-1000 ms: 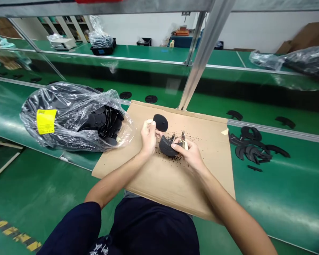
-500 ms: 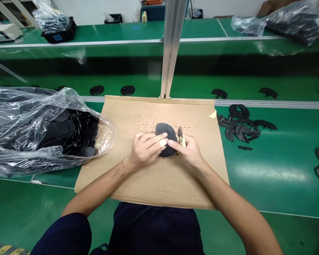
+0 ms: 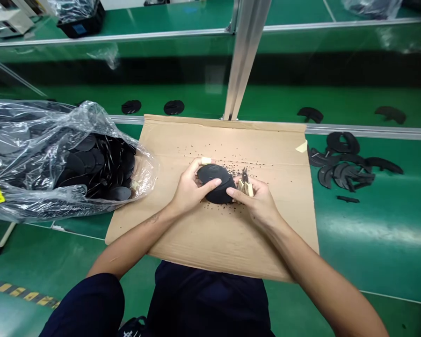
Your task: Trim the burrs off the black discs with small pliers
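Above the brown cardboard sheet (image 3: pixel 203 238), my left hand (image 3: pixel 191 189) grips a black rounded plastic piece (image 3: pixel 213 175), thumb on top and taped finger beyond its edge. A line crosses the black shape; I cannot tell whether it is one piece or two overlapping. My right hand (image 3: pixel 261 201) is closed around small cutting pliers (image 3: pixel 245 180) with pale handles, jaws pointing away from me. The right thumb also presses on the right side of the black piece. Small black crumbs (image 3: pixel 236 164) are scattered around and under it.
A clear plastic bag (image 3: pixel 56 117) full of black discs (image 3: pixel 80 164) lies open at the left. Black curved pieces (image 3: pixel 347 173) are piled on the green bench (image 3: pixel 372 252) at right. A metal post (image 3: pixel 245 61) rises behind the cardboard, beside a transparent panel (image 3: pixel 161 70).
My left hand has shifted its hold, from fingers lying over the piece to a thumb-on-top grip. The black piece has turned in my hands. The view has tilted down and turned left.
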Available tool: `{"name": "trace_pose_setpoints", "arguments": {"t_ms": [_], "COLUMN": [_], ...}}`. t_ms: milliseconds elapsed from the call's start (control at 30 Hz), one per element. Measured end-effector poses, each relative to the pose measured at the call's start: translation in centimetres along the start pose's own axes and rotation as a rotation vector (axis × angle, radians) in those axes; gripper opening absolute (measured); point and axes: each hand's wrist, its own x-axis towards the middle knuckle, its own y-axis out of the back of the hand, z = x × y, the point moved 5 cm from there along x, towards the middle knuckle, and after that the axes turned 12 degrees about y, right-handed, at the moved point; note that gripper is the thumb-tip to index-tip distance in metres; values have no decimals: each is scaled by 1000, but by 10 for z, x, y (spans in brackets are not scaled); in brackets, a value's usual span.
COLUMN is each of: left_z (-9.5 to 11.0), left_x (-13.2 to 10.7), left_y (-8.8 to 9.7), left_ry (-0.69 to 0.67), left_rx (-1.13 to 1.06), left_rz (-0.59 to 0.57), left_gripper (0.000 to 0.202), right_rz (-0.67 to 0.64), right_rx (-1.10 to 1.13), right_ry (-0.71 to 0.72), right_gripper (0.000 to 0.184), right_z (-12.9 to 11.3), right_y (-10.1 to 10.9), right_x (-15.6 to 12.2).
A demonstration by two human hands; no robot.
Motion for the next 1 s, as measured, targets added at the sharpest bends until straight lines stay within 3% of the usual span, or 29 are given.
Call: {"name": "trace_pose_setpoints", "arguments": {"t_ms": [133,267,367,533,833,1000], "left_z": [1,-1,-1,-4,-3,-3], "left_x": [-1,-4,-5,-5,-8,-9], "left_y": [5,4,0,-4,-6,-6], "left_ry": [-76,-59,-16,26,-75,-52], "left_rx": [143,141,105,145,249,207], "left_rz": [45,25,-24,-111,-172,-225], "left_gripper": [38,40,41,24,25,34], "right_rz": [7,-19,-40,-43,-52,-49], "right_rx": [-23,-79,-121,-158,-226,-365], "right_ry": [-6,40,77,104,156,316], "right_gripper": [51,49,48,47,48,38], "right_z": [2,0,-3,-5,-12,-18], "right_y": [-3,-4,-4,-4,-4,-2], "right_x": [-2,-4,-6,-7,-8,-10]}}
